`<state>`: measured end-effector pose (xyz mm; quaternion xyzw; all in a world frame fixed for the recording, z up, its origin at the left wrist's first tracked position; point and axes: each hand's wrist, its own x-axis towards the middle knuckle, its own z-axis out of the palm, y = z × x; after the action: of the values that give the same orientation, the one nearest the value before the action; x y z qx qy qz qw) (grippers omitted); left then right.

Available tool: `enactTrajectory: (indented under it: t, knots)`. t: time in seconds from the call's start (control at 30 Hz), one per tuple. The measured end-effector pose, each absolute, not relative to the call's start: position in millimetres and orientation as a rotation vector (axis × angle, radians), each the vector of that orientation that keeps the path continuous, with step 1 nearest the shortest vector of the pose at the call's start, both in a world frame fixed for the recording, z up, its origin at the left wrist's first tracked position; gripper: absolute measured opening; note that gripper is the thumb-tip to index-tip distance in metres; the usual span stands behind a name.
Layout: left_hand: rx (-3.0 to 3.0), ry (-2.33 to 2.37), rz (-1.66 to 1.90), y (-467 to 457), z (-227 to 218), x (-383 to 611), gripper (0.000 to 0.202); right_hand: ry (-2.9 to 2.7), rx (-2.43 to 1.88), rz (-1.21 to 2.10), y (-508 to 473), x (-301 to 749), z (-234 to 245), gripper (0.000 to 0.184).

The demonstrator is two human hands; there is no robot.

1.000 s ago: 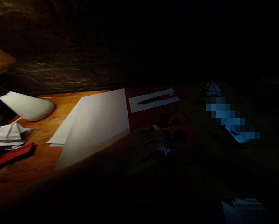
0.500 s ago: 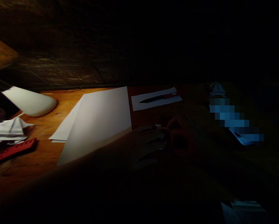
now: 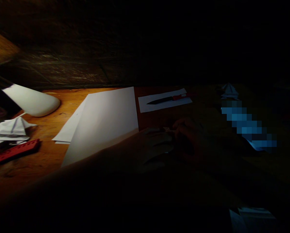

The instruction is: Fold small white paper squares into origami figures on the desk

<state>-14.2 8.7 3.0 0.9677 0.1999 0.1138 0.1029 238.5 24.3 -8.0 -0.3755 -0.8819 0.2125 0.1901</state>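
Deep shadow covers both of my hands above the wooden table. My left hand lies palm down with its fingers stretched toward the right, over a small piece of white paper that is mostly hidden. Close against those fingertips, my right hand is closed, thumb and fingers pinched at the paper's edge. How the paper is folded cannot be made out. Beyond my hands, a knife with a dark blade and red handle rests on a paper strip.
Large white sheets lie left of my hands, under my left forearm. Farther left are a white lamp base, folded paper and a red object with notches. Another folded paper and a blurred bluish object sit at right.
My hands stay together over the small paper; the right fingers have shifted slightly and more of the paper's pointed edge shows. The whole view has shifted a little.
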Motion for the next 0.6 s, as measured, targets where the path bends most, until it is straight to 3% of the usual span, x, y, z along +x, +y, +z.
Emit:
enactTrajectory:
  t: [0.2, 0.43, 0.6]
  knots:
    - [2.844, 0.589, 0.286, 10, 4, -16, 0.040, -2.512, -1.034, 0.553, 24, 240, -8, 0.038]
    - [2.484, 0.736, 0.469, 19, 4, -25, 0.059, -2.489, -0.991, 0.531, 30, 244, -12, 0.052]
    - [2.663, 0.768, 0.418, 16, 5, -26, 0.051, -2.487, -0.965, 0.595, 32, 246, -11, 0.050]
